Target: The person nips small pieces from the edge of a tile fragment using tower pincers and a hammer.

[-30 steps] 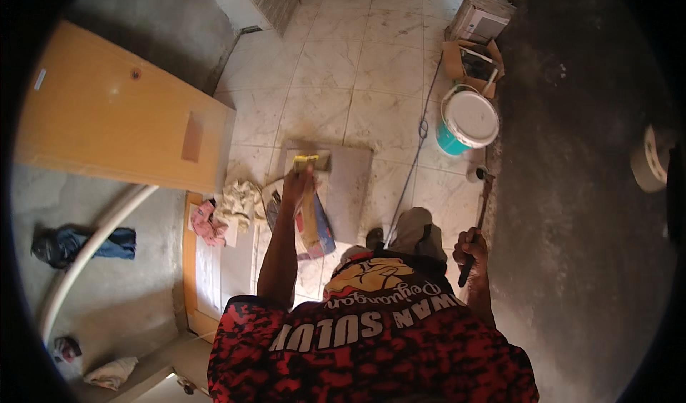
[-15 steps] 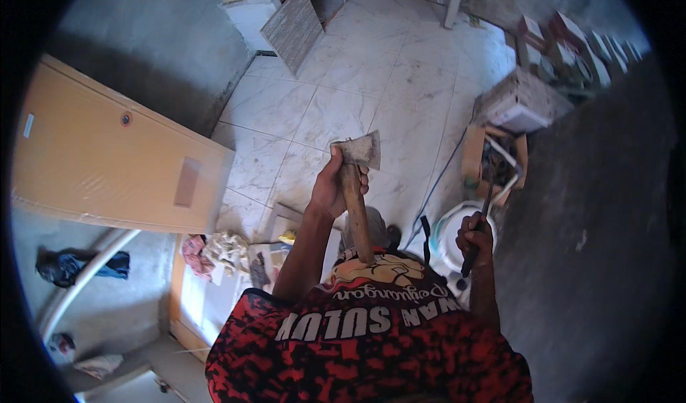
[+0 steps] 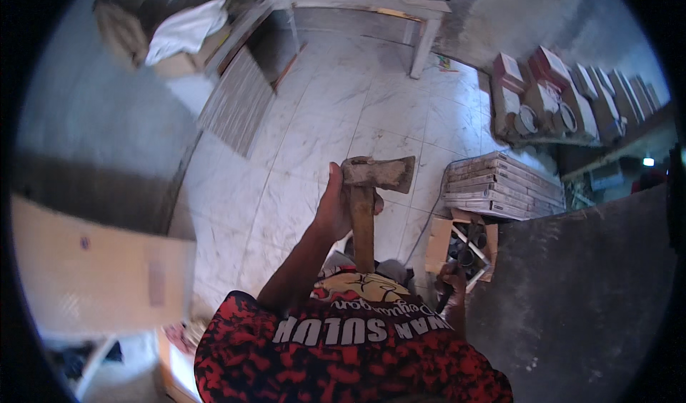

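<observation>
Hatchet (image 3: 363, 221), wooden-handled, was found raised in front of the wearer's chest, its handle end near the red-and-black shirt (image 3: 343, 367) and its bit pointing to the wearer's right. The left hand (image 3: 336, 209) gripped it high on the handle, fingers wrapped just under the head and thumb up against the poll. The right hand (image 3: 451, 280) was closed around a long dark-handled tool (image 3: 444, 304), whose far end overlapped the open carton (image 3: 437, 246) and could not be made out; contact between the two could not be determined.

The latest change was in the presentation of the hatchet: its head lay nearly level and looked thicker, where half a second earlier it had shown a broader, flared face. In the inspector's judgement, both hands were occupied and the hatchet was firmly controlled, though the two implements stood apart.

Against the frame of one second earlier, the left hand had risen from low over a grey slab, at the wearer's left. The view had also tilted upward, bringing in the table (image 3: 426, 46) and more of the stacked flat boxes (image 3: 493, 185); the lidded bucket was no longer visible.
</observation>
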A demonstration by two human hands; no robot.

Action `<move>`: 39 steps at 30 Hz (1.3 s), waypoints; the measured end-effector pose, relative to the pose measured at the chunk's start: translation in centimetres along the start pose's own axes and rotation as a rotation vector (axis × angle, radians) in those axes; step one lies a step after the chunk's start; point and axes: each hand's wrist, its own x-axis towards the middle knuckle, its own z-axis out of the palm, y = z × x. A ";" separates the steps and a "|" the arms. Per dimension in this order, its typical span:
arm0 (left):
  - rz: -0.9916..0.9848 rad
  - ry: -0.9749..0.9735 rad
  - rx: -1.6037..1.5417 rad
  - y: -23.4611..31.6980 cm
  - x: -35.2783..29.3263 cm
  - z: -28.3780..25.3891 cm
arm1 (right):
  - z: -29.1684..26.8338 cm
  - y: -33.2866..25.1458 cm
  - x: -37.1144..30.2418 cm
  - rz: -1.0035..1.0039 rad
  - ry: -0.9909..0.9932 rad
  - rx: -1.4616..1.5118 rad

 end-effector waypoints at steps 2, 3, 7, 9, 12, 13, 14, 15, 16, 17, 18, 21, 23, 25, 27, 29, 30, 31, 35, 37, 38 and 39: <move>-0.057 -0.124 0.057 1.6 6.6 0.5 | -0.7 -0.8 4.6 -0.024 0.033 0.066; -0.130 -0.164 0.073 1.5 10.1 0.8 | 0.2 -1.9 6.2 -0.086 0.086 0.132; -0.068 -0.004 0.288 0.4 20.7 1.1 | 1.7 -4.9 15.7 -0.079 0.269 0.038; -0.038 -0.042 0.275 -0.6 26.7 0.1 | 0.3 -5.8 21.7 -0.084 0.251 0.027; -0.062 -0.030 0.203 -1.9 36.0 -0.3 | -1.6 -9.9 31.1 -0.093 0.267 -0.054; -0.060 0.027 0.207 -1.9 39.0 -0.6 | -1.8 -11.9 34.4 -0.031 0.267 -0.064; -0.078 -0.006 0.221 -1.6 42.5 -0.3 | -1.9 -14.5 38.2 0.017 0.265 -0.073; -0.031 0.042 0.262 -0.3 45.3 -0.1 | -1.1 -16.6 41.7 -0.004 0.272 -0.040; 0.019 0.104 0.292 0.6 47.6 -0.1 | -0.5 -18.9 44.6 -0.025 0.234 -0.104; 0.008 0.105 0.277 0.6 50.1 -0.2 | -0.7 -21.4 46.9 -0.037 0.201 -0.200; -0.002 0.107 0.275 0.7 52.8 -0.3 | -0.8 -23.0 49.0 -0.033 0.216 -0.210; -0.065 0.151 0.226 -0.3 60.8 -1.2 | -1.5 -27.7 56.1 -0.059 0.111 -0.328; -0.138 0.128 0.163 -2.2 66.3 -2.0 | -2.1 -29.8 59.8 -0.057 0.139 -0.282; -0.174 0.095 0.144 -3.6 72.9 -2.3 | -2.7 -31.6 63.4 -0.057 0.190 -0.183; -0.179 0.104 0.196 -4.6 79.7 -1.9 | -4.6 -32.3 67.4 -0.118 0.254 -0.222; -0.213 0.026 0.213 -6.1 86.2 -0.3 | -6.0 -34.0 70.3 -0.160 0.341 -0.211; -0.222 -0.036 0.223 -6.9 89.1 0.6 | -6.6 -35.2 71.2 -0.189 0.403 -0.212; -0.248 -0.054 0.217 -7.5 91.8 1.4 | -6.9 -36.0 71.7 -0.201 0.433 -0.209; -0.500 -0.236 0.251 -11.5 100.9 6.2 | -9.1 -37.5 71.6 -0.234 0.762 -0.027; -0.626 -0.250 0.382 -13.7 103.6 7.5 | -9.2 -39.1 71.8 -0.380 0.750 0.093; -0.661 -0.305 0.383 -15.2 104.8 8.7 | -9.4 -39.4 71.9 -0.391 0.778 0.104; -0.686 -0.318 0.384 -16.4 105.8 9.9 | -9.6 -39.4 71.8 -0.446 0.871 0.172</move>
